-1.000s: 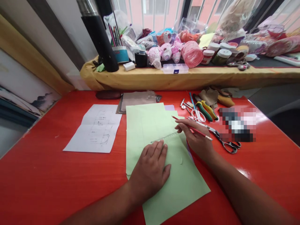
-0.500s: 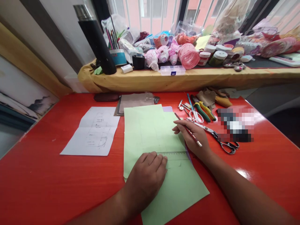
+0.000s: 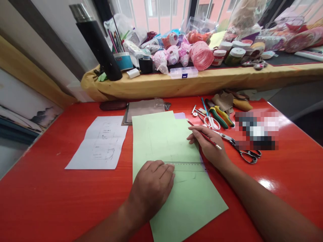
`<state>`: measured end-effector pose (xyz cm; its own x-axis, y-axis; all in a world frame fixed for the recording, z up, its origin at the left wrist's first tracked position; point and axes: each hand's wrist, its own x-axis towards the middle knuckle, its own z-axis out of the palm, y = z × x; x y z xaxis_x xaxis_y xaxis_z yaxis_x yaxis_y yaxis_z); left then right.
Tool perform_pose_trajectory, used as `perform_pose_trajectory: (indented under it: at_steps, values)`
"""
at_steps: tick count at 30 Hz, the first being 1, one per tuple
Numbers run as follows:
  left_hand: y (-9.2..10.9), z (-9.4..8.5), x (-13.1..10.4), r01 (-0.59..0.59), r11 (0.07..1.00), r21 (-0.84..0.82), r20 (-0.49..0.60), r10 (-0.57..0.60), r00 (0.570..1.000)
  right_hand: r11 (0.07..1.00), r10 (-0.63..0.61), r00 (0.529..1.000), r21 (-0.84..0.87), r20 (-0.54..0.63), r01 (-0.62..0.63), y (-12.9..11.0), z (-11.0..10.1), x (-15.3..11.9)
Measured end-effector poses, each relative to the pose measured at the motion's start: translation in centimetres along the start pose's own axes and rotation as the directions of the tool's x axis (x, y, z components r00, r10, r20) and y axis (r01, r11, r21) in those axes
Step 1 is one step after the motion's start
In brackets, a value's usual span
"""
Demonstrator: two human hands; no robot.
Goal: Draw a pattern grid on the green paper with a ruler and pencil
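while pliers (image 3: 219, 116) lie beyond, scissors (image 3: 231, 140) neighbour the pencil (image 3: 210, 139)

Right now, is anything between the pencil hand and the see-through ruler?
Nothing visible blocks the right hand, holding the pencil, from the ruler: only green paper shows between them. The left hand rests on the ruler's left part.

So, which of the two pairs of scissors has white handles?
The smaller scissors beside the green-handled pliers. The larger scissors have dark handles, and their blades are partly hidden by the right hand.
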<state>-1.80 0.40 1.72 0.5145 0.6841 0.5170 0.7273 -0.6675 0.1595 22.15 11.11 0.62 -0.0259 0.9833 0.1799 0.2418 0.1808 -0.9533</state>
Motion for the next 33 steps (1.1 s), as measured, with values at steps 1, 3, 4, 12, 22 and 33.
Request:
perform_pose_trajectory:
  at_steps: [1, 3, 4, 12, 22, 33]
  values:
    - [-0.1, 0.0, 0.0, 0.005, 1.0, 0.0, -0.006, -0.005, 1.0, 1.0, 0.003, 1.0, 0.005, 0.001, -0.003, 0.0, 0.0, 0.0]
    - [-0.4, 0.1, 0.0, 0.016, 1.0, 0.003, -0.013, -0.016, 1.0, 1.0, 0.008, 1.0, 0.009, 0.006, -0.008, -0.1, 0.0, 0.0]
    - [-0.6, 0.1, 0.0, 0.022, 1.0, 0.007, -0.014, -0.022, 1.0, 1.0, 0.009, 1.0, 0.01, 0.008, -0.01, -0.1, 0.0, 0.0]
    - [-1.2, 0.2, 0.0, 0.062, 0.998, 0.029, -0.002, -0.062, 0.998, 1.0, 0.013, 1.0, -0.002, 0.023, -0.013, 0.1, -0.1, 0.0]
    - [-1.4, 0.6, -0.2, 0.059, 0.998, 0.017, 0.019, -0.059, 0.998, 1.0, 0.007, 0.999, -0.023, 0.035, -0.006, 0.1, -0.1, 0.0]
    - [-2.1, 2.0, -0.4, 0.136, 0.99, 0.037, 0.104, -0.14, 0.985, 0.996, -0.039, 0.999, -0.073, 0.037, 0.042, 0.2, 0.1, -0.1]
